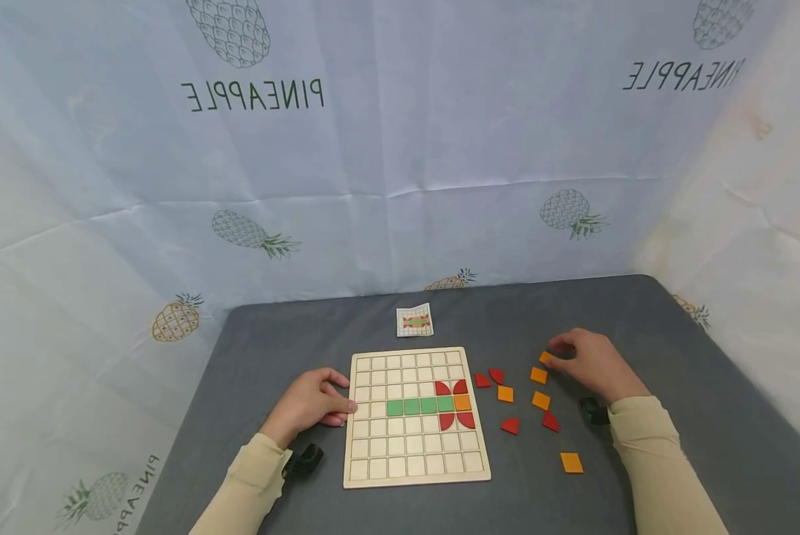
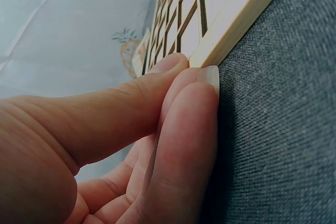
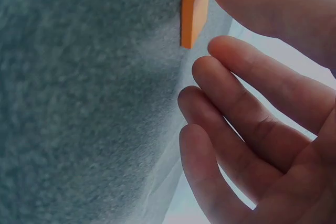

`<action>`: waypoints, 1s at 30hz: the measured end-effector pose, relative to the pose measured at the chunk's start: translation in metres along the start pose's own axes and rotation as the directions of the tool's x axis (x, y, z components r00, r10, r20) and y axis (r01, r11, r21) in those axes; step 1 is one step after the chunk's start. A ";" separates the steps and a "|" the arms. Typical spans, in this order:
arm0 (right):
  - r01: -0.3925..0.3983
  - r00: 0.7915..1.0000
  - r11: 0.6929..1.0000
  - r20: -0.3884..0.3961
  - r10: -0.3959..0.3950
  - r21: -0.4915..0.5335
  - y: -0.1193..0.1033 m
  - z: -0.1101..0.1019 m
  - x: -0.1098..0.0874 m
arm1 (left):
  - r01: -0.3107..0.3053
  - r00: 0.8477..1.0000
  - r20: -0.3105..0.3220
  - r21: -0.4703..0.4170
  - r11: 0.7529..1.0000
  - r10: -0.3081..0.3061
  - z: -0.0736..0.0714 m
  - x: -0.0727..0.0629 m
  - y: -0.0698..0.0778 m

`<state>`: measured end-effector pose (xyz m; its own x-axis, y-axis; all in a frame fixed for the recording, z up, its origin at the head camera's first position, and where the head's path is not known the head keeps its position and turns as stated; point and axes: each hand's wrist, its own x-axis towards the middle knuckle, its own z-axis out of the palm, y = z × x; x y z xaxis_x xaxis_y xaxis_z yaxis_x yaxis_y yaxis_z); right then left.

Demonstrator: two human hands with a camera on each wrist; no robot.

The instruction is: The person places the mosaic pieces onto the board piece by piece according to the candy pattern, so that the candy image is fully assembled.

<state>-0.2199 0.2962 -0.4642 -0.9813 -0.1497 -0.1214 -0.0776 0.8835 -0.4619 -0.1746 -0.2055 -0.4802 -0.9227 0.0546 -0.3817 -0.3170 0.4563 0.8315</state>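
A wooden grid board [image 1: 378, 468] lies on the table, with several green square tiles [image 1: 411, 406] in a row, one orange tile [image 1: 462, 402] at its right end and red quarter-round tiles [image 1: 442, 388] around that. My left hand [image 1: 316, 401] pinches the board's left edge; in the left wrist view the thumb [image 2: 121, 103] is on the rim, with the fingers at its side. Over at the right, my right hand [image 1: 590, 362] is beside a loose orange square tile [image 3: 194, 14] lying on the cloth. Its thumb tip is right at that tile, the other fingers loosely bent and apart.
Between the board and my right hand lie more orange squares [image 1: 505, 394] and red quarter-round pieces [image 1: 510, 426]. One orange square [image 1: 572, 463] sits nearer the front. A small pattern card [image 1: 415, 320] is behind the board. Pineapple-printed cloth [image 1: 400, 148] hangs around the grey table [image 1: 293, 334].
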 end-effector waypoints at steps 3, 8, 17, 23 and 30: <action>-0.011 1.000 1.000 0.009 0.011 -0.007 0.003 0.001 0.000 | -0.002 1.000 0.001 0.003 1.000 0.002 0.000 0.000 0.000; -0.018 1.000 1.000 0.008 0.019 -0.018 0.006 0.003 0.000 | -0.004 1.000 0.006 -0.002 1.000 0.004 0.000 0.000 0.001; -0.025 1.000 0.999 0.011 0.025 -0.024 0.006 0.003 0.001 | 0.002 1.000 0.008 -0.001 1.000 -0.002 0.000 0.000 0.002; -0.027 1.000 0.999 0.009 0.027 -0.021 0.004 0.002 0.000 | 0.008 1.000 -0.001 0.006 1.000 -0.008 0.001 -0.001 0.003; -0.028 1.000 1.000 0.012 0.028 -0.009 0.003 0.001 0.000 | 0.015 1.000 -0.008 0.013 1.000 -0.015 0.001 -0.001 0.003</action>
<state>-0.2200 0.2982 -0.4668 -0.9809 -0.1300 -0.1444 -0.0519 0.8915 -0.4501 -0.1741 -0.2034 -0.4775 -0.9196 0.0402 -0.3908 -0.3280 0.4689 0.8201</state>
